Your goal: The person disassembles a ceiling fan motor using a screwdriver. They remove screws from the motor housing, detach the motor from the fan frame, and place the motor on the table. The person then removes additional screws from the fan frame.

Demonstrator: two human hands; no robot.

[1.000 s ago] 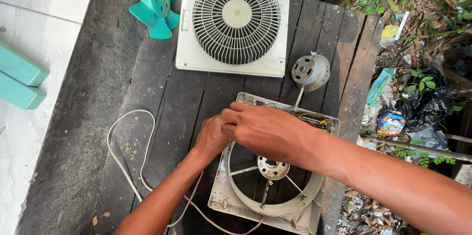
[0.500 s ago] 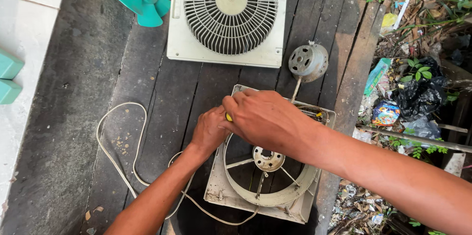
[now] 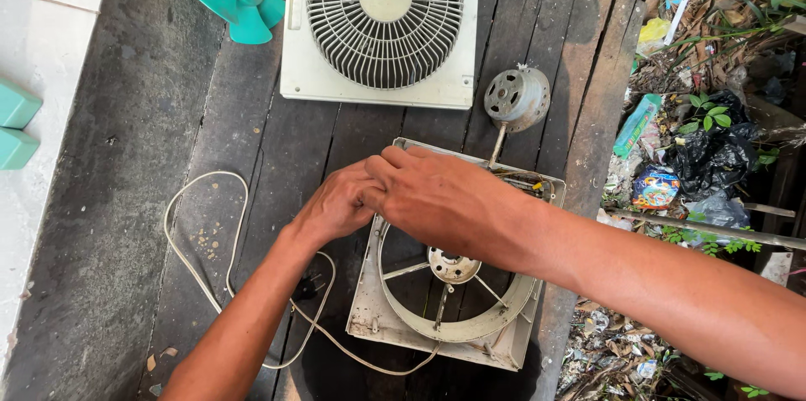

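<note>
While both hands have stayed pressed together, the left hand (image 3: 336, 204) and right hand (image 3: 445, 199) pinch something hidden at the dirty white square plastic fan housing (image 3: 445, 317) beneath them, grip unclear.

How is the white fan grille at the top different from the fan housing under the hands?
The fan grille is cleaner, closed with fine ribs around a solid centre disc, and lies untouched. The fan housing is dirtier and open, a ring with thin spokes to a small hub, and the left hand and right hand rest on its upper left corner. Both are square, whitish, and lie flat on the wooden table.
</note>
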